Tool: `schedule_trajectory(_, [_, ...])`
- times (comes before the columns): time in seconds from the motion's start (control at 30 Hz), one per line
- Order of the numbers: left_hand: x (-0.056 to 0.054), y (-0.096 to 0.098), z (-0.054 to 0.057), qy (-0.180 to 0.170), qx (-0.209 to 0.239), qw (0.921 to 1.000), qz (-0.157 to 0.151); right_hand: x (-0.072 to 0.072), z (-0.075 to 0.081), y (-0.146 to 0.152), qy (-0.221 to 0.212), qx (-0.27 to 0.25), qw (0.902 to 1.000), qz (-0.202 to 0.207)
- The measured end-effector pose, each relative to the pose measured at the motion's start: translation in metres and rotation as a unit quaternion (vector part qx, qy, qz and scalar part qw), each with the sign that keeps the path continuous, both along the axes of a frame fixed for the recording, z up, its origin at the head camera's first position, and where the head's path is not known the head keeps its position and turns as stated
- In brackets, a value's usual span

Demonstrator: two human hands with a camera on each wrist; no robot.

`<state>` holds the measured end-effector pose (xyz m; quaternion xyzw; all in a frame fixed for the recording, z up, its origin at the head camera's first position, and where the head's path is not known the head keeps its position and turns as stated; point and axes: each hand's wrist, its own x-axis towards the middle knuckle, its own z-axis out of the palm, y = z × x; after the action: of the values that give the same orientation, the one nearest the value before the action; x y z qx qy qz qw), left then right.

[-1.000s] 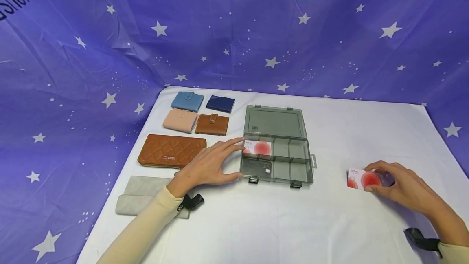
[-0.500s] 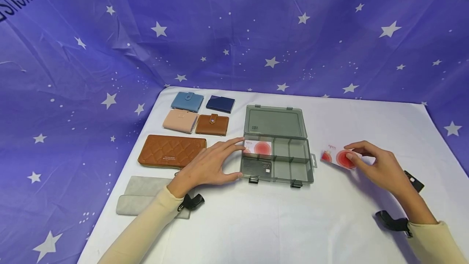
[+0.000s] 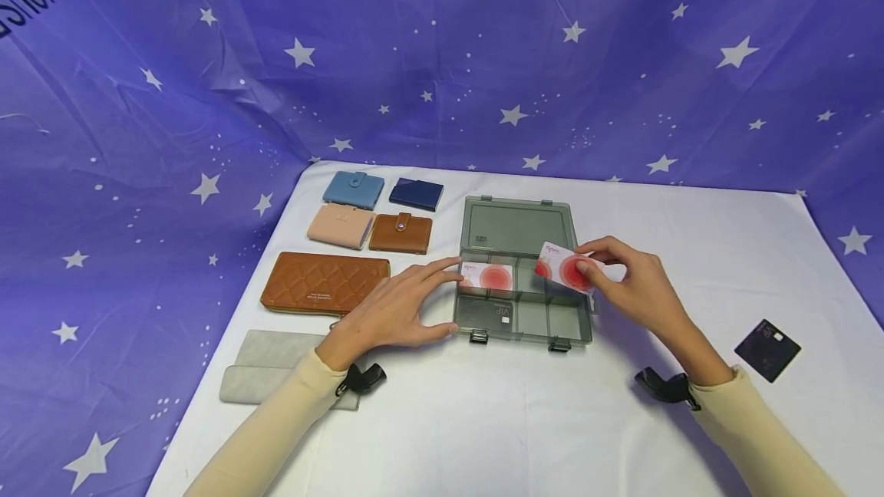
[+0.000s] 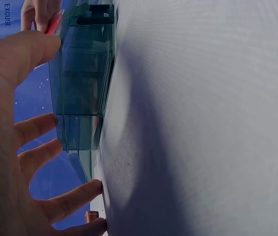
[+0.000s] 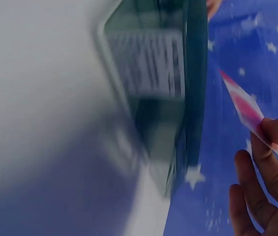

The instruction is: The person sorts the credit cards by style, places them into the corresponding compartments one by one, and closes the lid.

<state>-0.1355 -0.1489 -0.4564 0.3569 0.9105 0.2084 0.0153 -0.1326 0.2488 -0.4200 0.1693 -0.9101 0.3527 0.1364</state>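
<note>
My right hand (image 3: 635, 282) pinches a white card with red circles (image 3: 568, 268) between thumb and fingers, above the right rear compartments of a clear green organizer box (image 3: 518, 222). In the right wrist view the card (image 5: 246, 105) is tilted and apart from the box. My left hand (image 3: 397, 314) has its fingers spread at the box's left side; in the left wrist view the thumb touches the box wall (image 4: 79, 93). Inside, a similar red-and-white card (image 3: 492, 278) lies in the left rear section, and a black VIP card (image 3: 483, 316) in the left front section.
A black card (image 3: 768, 350) lies on the white cloth at the right. Left of the box are a blue wallet (image 3: 354, 190), a navy case (image 3: 416, 194), a pink wallet (image 3: 340, 225), a brown snap wallet (image 3: 400, 232), a quilted brown wallet (image 3: 321, 282) and a grey folded case (image 3: 262, 382).
My right hand has carried the red-and-white card leftward from the right of the table to over the box, uncovering the black card. My left hand has stayed in place.
</note>
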Motion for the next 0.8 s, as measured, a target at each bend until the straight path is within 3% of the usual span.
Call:
schedule_trajectory(0.33, [0.0,0.001,0.0,0.004,0.006,1.0,-0.003,-0.012,-0.009,-0.055,0.002,0.029,0.9969,0.073])
schedule_trajectory(0.57, [-0.001,0.001,0.001,0.002,0.005,1.0,-0.003,-0.018,-0.02,-0.08,-0.006,0.062,0.9939,0.091])
schedule_trajectory(0.8, [-0.001,0.001,0.0,0.005,0.008,0.9999,-0.005,-0.017,-0.029,-0.09,-0.006,0.09,0.9926,0.082])
